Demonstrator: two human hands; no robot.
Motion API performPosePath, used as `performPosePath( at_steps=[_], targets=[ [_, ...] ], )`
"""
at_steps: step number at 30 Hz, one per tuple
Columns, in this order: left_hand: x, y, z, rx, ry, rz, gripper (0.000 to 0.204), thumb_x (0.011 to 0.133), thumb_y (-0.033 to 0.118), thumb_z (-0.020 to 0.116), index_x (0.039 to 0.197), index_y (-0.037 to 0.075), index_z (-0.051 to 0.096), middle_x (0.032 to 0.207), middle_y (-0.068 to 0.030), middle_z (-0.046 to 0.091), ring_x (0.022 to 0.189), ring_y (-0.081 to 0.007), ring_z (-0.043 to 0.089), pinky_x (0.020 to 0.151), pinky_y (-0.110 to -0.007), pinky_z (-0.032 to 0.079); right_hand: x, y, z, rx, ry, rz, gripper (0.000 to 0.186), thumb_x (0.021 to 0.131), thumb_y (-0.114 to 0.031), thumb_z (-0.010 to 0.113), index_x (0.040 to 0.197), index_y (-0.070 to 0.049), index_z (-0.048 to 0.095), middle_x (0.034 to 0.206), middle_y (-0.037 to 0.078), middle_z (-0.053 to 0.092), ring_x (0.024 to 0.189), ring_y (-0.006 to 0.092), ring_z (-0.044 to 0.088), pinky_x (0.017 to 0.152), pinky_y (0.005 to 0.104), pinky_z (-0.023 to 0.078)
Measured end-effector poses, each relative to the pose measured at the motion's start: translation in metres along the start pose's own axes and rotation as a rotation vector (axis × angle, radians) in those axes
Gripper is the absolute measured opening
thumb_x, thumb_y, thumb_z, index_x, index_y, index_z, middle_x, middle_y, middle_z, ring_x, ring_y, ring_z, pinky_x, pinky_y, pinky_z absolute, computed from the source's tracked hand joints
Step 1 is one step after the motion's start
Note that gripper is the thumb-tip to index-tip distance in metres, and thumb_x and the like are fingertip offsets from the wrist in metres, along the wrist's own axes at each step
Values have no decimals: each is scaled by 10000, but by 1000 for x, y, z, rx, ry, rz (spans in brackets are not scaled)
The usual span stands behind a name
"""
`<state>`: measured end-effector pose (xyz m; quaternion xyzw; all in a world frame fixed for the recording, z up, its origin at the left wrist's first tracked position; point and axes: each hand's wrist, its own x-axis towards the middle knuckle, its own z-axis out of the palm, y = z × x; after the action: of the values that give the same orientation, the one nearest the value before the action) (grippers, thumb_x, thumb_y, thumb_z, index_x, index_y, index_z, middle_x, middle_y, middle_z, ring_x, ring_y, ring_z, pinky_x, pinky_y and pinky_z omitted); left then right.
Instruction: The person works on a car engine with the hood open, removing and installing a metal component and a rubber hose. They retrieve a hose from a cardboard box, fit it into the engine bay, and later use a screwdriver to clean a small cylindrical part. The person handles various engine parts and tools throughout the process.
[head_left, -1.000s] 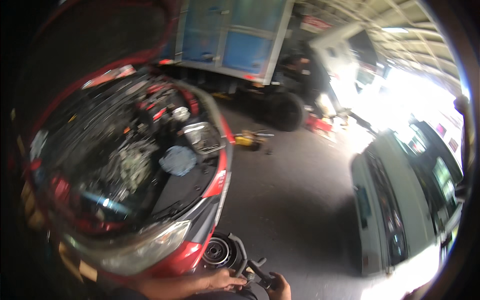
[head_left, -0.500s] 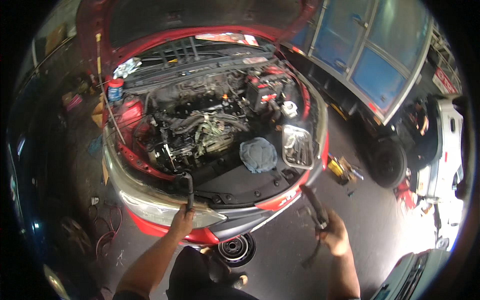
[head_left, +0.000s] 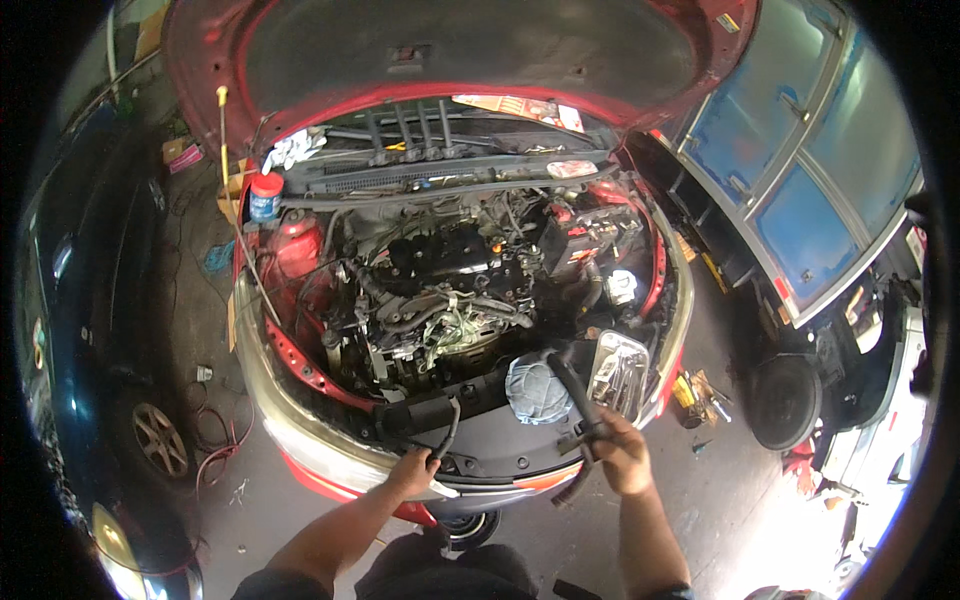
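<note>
I look down into the open engine bay (head_left: pixel 450 290) of a red car with its hood (head_left: pixel 450 50) raised. My left hand (head_left: pixel 412 472) grips a black hose part (head_left: pixel 425 415) lying across the front panel. My right hand (head_left: pixel 620 455) holds a thick black rubber hose (head_left: pixel 575 390) that angles up toward the engine and hangs down below my fist. A blue-grey rag (head_left: pixel 535 390) lies on the front panel between my hands. A metal tray of tools (head_left: pixel 620 370) sits just right of the hose.
A dark blue car (head_left: pixel 90 330) stands at the left. At the right is a blue truck body (head_left: pixel 820 170) with a tyre (head_left: pixel 785 400) beside it. Yellow tools (head_left: pixel 690 390) lie on the floor. A red-capped bottle (head_left: pixel 265 197) stands at the bay's left corner.
The view has swung from the garage floor to straight over the engine bay. Both hands have come up to the car's front panel, carrying the black hoses with them.
</note>
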<state>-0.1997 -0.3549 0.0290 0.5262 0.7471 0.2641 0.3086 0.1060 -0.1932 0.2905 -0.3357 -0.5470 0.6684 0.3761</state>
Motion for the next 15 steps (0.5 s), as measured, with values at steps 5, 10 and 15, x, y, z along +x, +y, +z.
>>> performPosePath(
  at_steps=[5,10,15],
  targets=[
    [16,12,2,101,-49,-13,390,949,336,572,1123,-10,616,977,-262,671,943,-446,639,827,-519,508,20,-1,0,-120,122,-201,528,804,-64,617,1316,34,532,1147,128,617,922,201,600,828,331,472],
    [40,24,14,178,-175,-55,342,942,294,588,1138,14,608,1088,-258,659,1036,-414,625,889,-498,495,62,-27,-23,808,-21,-124,302,832,-406,566,983,-147,598,687,11,440,668,180,439,762,383,360],
    [47,35,9,469,-139,-40,309,898,299,623,1158,131,625,1139,-162,580,1096,-377,573,952,-515,447,101,-56,-58,873,-70,-153,321,823,-400,580,1022,-151,625,639,10,440,655,177,454,795,398,388]
  ],
)
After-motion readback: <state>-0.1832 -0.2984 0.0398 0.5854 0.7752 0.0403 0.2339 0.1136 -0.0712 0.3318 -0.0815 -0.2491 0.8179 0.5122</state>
